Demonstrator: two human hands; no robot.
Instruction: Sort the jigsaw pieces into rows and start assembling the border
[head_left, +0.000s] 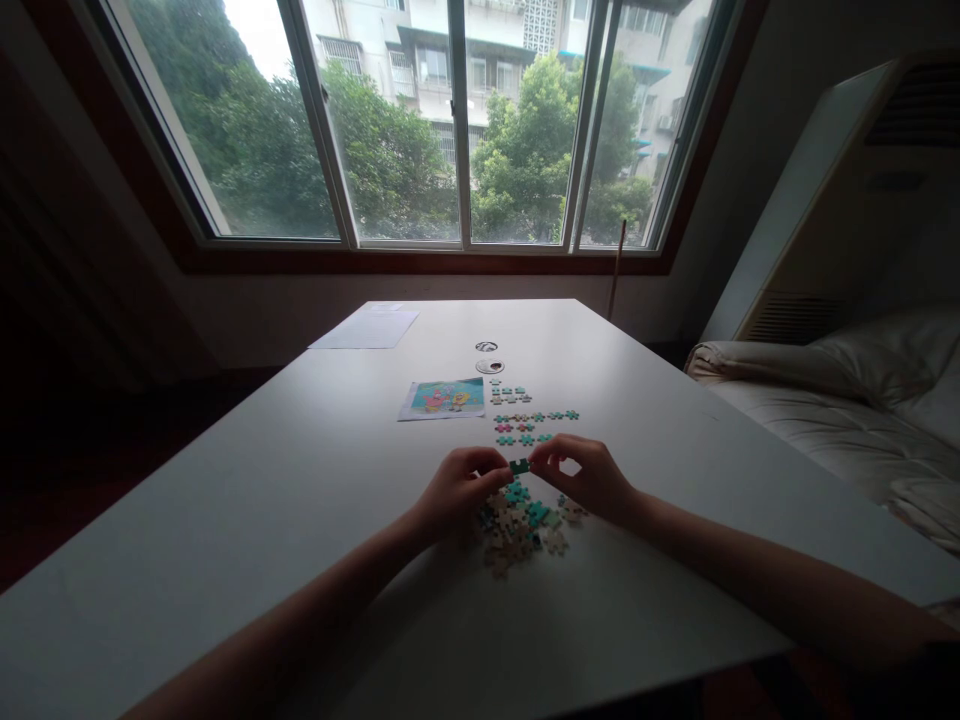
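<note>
left hand (466,482) and right hand (589,475) are both closed to a fingertip pinch, with one small green piece (520,466) held between them, just above the far edge of the pile (517,525). whether it's a single piece or two joined can't be told at this size.

main risk: only the edges are gripped. if the two pinches are pulled or twisted unevenly, the piece could be flicked out and lost among the similar teal ones right below. tabs could also be bent if force is applied at an angle.

next out, the pile: loose, overlapping, both faces mixed. pieces could be scattered if either wrist is dropped, as the heap is flanked by both forearms.

just beyond the hands, the sorted rows (526,416) are laid out. the nearest row is almost reached by the right fingers, so its spacing could be upset by a careless forward sweep.

left of the rows, a printed picture (446,398) is laid on the table (300,480); it looks unfastened, so it could be nudged askew by the left hand. two round items (490,367) are set farther back, out of easy reach.

light is thrown from the window (397,150) ahead, and the near side is left dim; close greens could be misread.
</note>
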